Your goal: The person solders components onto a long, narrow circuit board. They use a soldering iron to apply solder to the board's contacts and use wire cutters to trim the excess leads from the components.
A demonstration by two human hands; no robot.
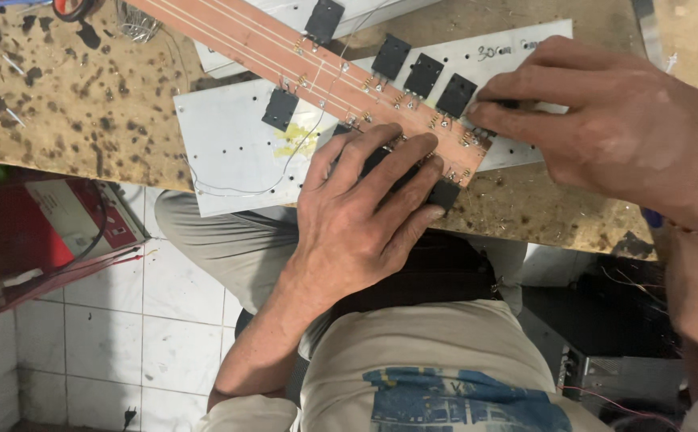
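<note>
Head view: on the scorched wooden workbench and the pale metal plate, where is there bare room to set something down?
Free: the pale metal plate left of the lone black square component, and the scorched wooden workbench left of that plate. Crowded: the long copper-coloured circuit strip, where the left hand and right hand press on components near its end.

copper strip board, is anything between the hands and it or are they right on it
Nothing visible stands between. The left hand lies flat on the near end of the copper strip board, covering some black components there. The right hand has its fingertips on a black component at the board's far edge, over the white metal plate.
</note>
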